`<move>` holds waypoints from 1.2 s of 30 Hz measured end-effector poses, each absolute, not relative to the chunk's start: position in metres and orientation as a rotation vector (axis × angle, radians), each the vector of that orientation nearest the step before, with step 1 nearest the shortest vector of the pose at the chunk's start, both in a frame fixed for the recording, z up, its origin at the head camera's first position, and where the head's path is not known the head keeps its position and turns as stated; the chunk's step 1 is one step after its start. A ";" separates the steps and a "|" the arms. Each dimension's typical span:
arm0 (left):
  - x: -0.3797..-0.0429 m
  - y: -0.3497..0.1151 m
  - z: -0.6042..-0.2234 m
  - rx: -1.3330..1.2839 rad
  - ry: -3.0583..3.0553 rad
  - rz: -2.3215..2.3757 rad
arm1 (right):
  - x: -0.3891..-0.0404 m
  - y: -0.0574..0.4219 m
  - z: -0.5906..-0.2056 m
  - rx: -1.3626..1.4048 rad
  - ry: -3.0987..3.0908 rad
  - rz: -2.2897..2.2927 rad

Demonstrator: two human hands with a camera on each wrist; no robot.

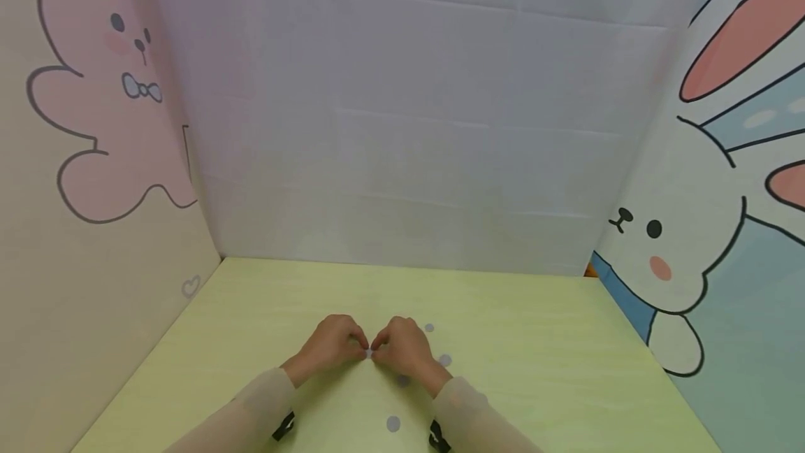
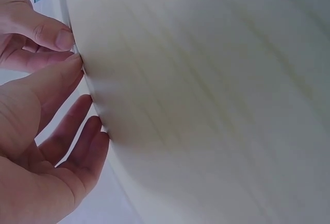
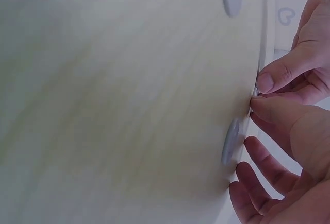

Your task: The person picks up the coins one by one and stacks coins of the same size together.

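At the middle of the yellow tabletop, my two hands meet over a small flat grey disc point(image 1: 369, 354). My left hand point(image 1: 335, 342) pinches its left side between thumb and forefinger. From the right, the thumb and forefinger of my right hand point(image 1: 404, 348) pinch the same disc. Most of the disc is hidden by the fingertips; a sliver point(image 3: 256, 91) shows in the right wrist view. The other fingertips of both hands rest at the tabletop. Close by the right hand's fingers lies another grey disc point(image 3: 231, 141).
More grey discs lie on the yellow tabletop point(image 1: 534, 341): one beyond the right hand point(image 1: 430, 327), one right of it point(image 1: 445, 360), one between the forearms point(image 1: 393, 423). Panels with a pink animal point(image 1: 126, 89) and a white rabbit point(image 1: 679, 215) stand left and right; a white sheet point(image 1: 402, 124) closes the back.
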State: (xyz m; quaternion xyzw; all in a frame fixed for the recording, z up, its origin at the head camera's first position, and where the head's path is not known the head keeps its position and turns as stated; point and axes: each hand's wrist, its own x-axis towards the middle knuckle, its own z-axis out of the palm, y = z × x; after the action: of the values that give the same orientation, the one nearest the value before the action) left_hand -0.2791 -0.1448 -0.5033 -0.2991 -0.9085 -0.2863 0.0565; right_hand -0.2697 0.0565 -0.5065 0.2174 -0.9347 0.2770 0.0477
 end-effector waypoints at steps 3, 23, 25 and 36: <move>-0.278 -0.149 -0.504 -0.913 -2.761 -0.862 | -0.267 0.052 -0.506 0.667 -2.856 0.866; -0.261 -0.179 -0.501 -0.952 -2.832 -0.796 | -0.249 0.024 -0.505 0.685 -2.878 0.861; -0.259 -0.182 -0.502 -0.954 -2.835 -0.792 | -0.247 0.022 -0.506 0.688 -2.880 0.859; -0.245 -0.193 -0.499 -0.997 -2.792 -0.787 | -0.235 0.013 -0.499 0.746 -2.864 0.794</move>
State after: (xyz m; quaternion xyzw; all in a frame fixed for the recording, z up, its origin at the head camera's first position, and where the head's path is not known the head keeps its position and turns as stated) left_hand -0.2453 -0.1926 -0.4993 -0.3247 -0.9097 -0.2564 0.0370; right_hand -0.2349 0.0131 -0.4991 0.2434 -0.9339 0.2590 0.0385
